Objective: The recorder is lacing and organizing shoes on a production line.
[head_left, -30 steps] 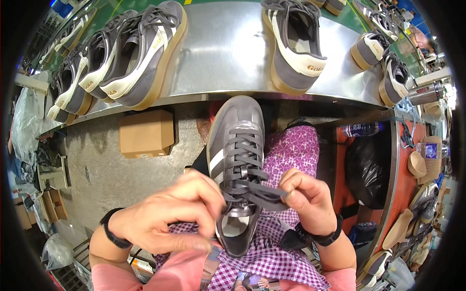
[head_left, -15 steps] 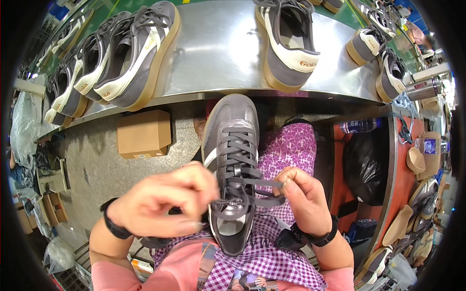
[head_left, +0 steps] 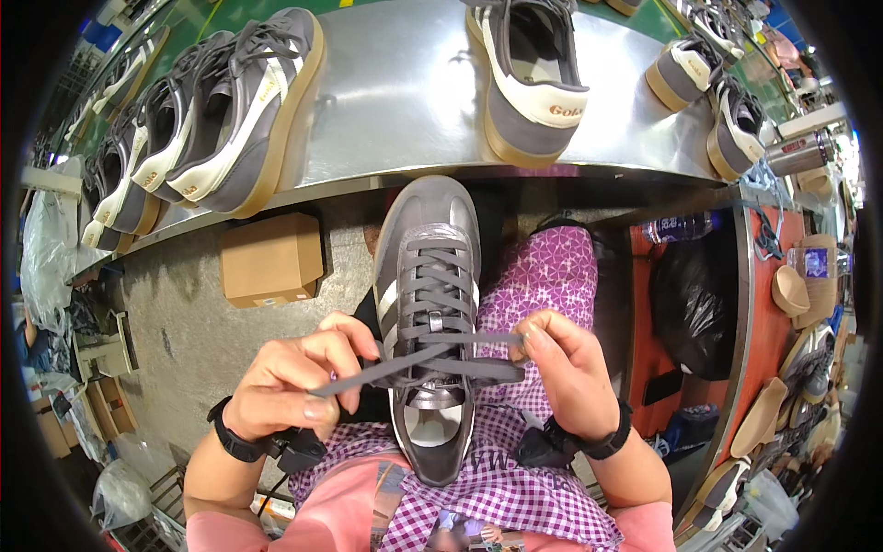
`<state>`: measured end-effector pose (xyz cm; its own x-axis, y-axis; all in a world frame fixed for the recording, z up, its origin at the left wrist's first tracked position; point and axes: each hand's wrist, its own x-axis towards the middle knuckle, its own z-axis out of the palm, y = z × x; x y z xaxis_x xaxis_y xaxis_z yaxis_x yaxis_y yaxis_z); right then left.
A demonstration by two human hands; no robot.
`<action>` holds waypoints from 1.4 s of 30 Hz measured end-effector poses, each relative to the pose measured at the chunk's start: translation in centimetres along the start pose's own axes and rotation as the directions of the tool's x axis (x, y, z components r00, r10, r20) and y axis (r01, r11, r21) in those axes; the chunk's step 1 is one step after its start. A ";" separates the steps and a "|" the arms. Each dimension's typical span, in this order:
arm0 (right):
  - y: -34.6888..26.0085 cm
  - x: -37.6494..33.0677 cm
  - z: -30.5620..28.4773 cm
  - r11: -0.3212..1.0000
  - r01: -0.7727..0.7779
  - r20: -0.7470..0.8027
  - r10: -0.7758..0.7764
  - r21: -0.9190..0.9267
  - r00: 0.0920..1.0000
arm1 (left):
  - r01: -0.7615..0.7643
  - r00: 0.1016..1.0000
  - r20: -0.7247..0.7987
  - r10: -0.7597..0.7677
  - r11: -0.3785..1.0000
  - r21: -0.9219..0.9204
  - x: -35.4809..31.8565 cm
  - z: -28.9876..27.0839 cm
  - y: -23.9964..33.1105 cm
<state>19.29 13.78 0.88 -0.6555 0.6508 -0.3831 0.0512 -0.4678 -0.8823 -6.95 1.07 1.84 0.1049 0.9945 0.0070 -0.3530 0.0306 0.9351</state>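
Note:
A dark grey sneaker (head_left: 429, 210) with white side stripes rests over my lap, its toe pointing away from me. Its flat grey shoelace (head_left: 483, 338) crosses over the tongue, and a loop of lace sticks out to the right. My left hand (head_left: 292, 379) is closed on one lace end, left of the shoe, with that end slanting down across the fingers. On the right, my right hand (head_left: 572, 375) pinches the other lace between thumb and forefinger. Both strands look stretched between the hands, crossing above the shoe opening.
A metal bench (head_left: 395, 83) runs ahead, bearing several similar sneakers (head_left: 244, 120) at left and one sneaker (head_left: 533, 110) near the middle. A cardboard box (head_left: 271, 259) sits on the floor. Red shelving (head_left: 782, 350) at right holds a black bag (head_left: 694, 313) and shoe parts.
My left hand has come away from the shoe's collar toward the left, drawing a lace end out with it. The right hand keeps its pinch, shifted slightly left. The view has shifted a little.

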 end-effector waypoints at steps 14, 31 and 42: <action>-3.7 -0.1 2.7 0.172 0.565 0.485 -0.355 -0.807 0.799 | -0.086 0.992 0.068 0.109 0.168 0.982 1.9 6.4 2.3; -4.2 -2.3 0.3 0.857 0.292 0.370 -0.130 -0.425 0.920 | 0.010 0.952 0.210 -0.222 0.710 0.704 -0.3 3.2 5.8; -4.4 -2.4 1.5 0.864 0.095 0.049 -0.081 -0.494 0.995 | -0.116 0.980 0.102 0.169 0.073 0.991 2.0 7.3 0.9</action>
<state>19.54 13.39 6.04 -0.6938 0.6563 -0.2965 0.3542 -0.0475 -0.9340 -0.26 2.37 5.27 0.1385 0.9698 0.2008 0.8830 -0.2128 0.4183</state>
